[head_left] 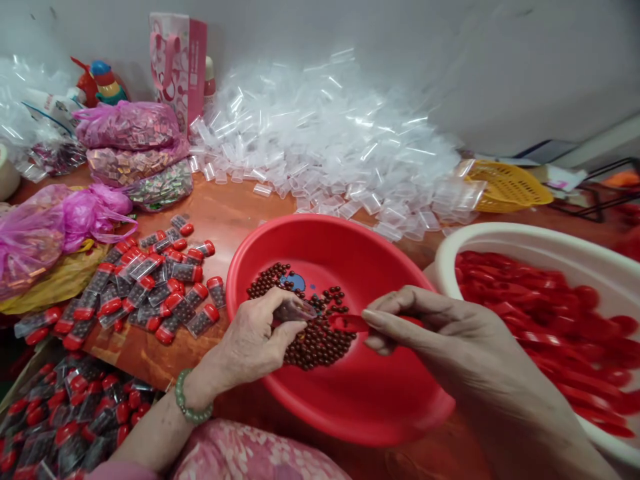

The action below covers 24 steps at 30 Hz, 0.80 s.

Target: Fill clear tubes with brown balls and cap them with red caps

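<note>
Left hand (263, 333): over the left rim of the round red plastic basin (345, 250), fingers pinched on a small clear plastic tube (294, 311).
Right hand (445, 333): over the right rim, thumb and fingers closed on a slim red plastic piece (350, 323) just beside the tube.
Glossy round brown beads (320, 348): nearer the basin's left rim.
Open room: basin bare toward its right rim.

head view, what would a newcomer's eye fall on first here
The big red basin in the middle, with brown beads inside, would probably catch the eye first; over it the left hand holds a small clear container and the right hand a red piece. Behind it lies a great heap of clear plastic. At the right, a white tub holds many red parts.
</note>
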Tool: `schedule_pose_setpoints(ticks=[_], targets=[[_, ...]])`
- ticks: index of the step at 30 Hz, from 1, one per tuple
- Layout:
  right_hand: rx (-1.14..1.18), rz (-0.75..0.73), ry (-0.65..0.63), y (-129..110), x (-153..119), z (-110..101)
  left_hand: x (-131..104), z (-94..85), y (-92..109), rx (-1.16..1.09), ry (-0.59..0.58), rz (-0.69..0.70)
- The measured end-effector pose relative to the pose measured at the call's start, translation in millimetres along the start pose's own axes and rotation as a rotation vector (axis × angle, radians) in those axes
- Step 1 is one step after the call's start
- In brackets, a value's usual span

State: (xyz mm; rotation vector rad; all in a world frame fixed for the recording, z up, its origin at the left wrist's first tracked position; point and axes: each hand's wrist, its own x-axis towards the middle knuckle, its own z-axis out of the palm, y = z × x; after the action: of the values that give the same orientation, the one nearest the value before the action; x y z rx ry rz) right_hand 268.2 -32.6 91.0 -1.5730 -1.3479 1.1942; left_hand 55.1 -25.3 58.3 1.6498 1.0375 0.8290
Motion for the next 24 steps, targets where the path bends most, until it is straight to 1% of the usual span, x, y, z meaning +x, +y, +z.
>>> schedule_pose_setpoints(ticks=[2,4,7,9,11,13,16,18,20,22,24], targets=[[-0.023,-0.009,0.027,1,-1,-2,0,-2.3,-3,-0.008,0.017,-0.016],[0.002,-0.045,0.059,1,-1,-1,1,-3.3,-5,-0.049,0.006,-0.038],[0.072,-0.090,0.060,1,2,8,3,-2.5,-4,-0.228,-0.007,-0.106],[0.130,-0.060,0.030,1,5,14,6,-1.2,-3,-0.380,0.032,-0.162],[0.192,-0.003,0.002,3,8,19,8,0.3,-2,-0.482,0.083,-0.207],[0.224,0.038,-0.023,6,10,23,11,1.8,-2,-0.504,0.113,-0.241],[0.192,0.036,-0.046,9,9,26,13,3.8,-3,-0.468,0.133,-0.264],[0.147,-0.012,-0.048,9,7,28,15,4.8,-4,-0.501,0.140,-0.273],[0.093,-0.105,-0.074,8,6,28,16,5.1,-6,-0.605,0.141,-0.291],[-0.010,-0.242,-0.094,6,3,27,17,4.8,-9,-0.701,0.151,-0.310],[-0.170,-0.410,-0.055,7,0,24,18,4.0,-10,-0.753,0.168,-0.330]])
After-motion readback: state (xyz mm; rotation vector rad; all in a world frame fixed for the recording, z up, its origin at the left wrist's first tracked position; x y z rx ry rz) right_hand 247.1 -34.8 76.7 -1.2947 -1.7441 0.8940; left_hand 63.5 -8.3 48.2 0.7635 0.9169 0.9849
